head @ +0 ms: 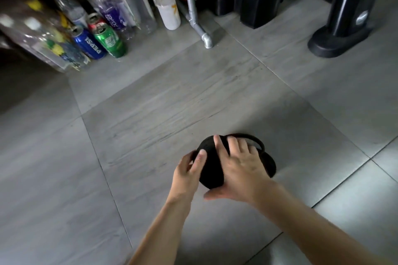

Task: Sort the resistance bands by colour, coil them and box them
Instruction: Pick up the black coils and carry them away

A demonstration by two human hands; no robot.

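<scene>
Grey tiled floor (163, 101), black resistance band (212, 175) coiled and held just above it, left hand (189, 172) fingers (200, 158) curled on its edge, right hand (241, 170) fingers spread, pressing over the top, loose loop trailing right.

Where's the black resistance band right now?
In the head view, the black resistance band is low and right of centre, above the grey tiled floor, held between the left hand and right hand.

black band (212, 170): my right hand (241, 170) covers its middle, coil count unreadable | left hand (189, 171): fingertips hidden behind band, grip unclear | bottles (120, 6): blurred, tops cut by upper edge | black stands (344, 6): cropped at top
</scene>
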